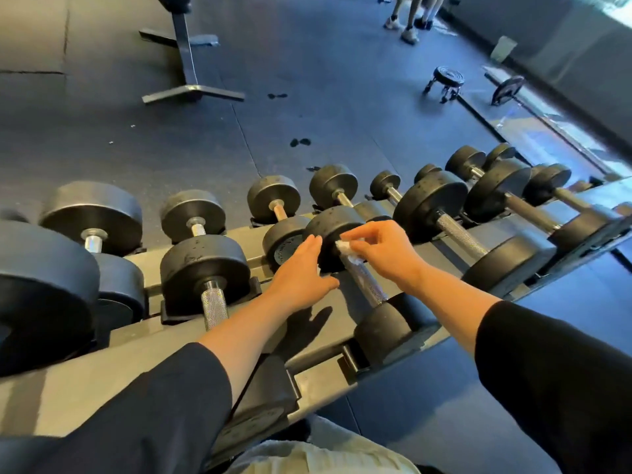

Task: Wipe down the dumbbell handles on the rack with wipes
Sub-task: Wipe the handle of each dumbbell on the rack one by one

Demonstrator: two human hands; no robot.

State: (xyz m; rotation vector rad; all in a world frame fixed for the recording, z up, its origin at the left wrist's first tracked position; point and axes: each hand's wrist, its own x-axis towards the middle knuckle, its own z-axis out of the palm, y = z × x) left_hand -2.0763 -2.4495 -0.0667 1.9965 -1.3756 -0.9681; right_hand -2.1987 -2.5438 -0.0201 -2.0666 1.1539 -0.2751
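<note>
The right hand (383,249) pinches a small white wipe (343,247) at its fingertips and holds it against the far end of a knurled handle (364,280), right where the handle meets the far head (333,236) of the dumbbell. The left hand (302,277) lies released, fingers straight, its tips touching the side of that same head; it grasps nothing.

Governing relation: the handle's long axis runs from the far head, under both hands, down and to the right toward the near head (383,331), which is closer to the person. The wipe sits at the far end, so nearly the whole handle lies nearer than the wipe. In my judgement the stroke must travel along this axis toward the near head. The right hand is on the handle itself; the left is just beside it and appears placed to steady the dumbbell.

The dumbbell rests across the rack (191,340), on its near tier. 1 dumbbell (212,282) lies to the left and 1 dumbbell (461,230) to the right on the same tier, their handles roughly parallel and untouched by either hand. Further dumbbells fill the far tier.

Containers: no wipe packet, tub or bin is visible. Beyond the rack is dark gym floor (307,80).
</note>
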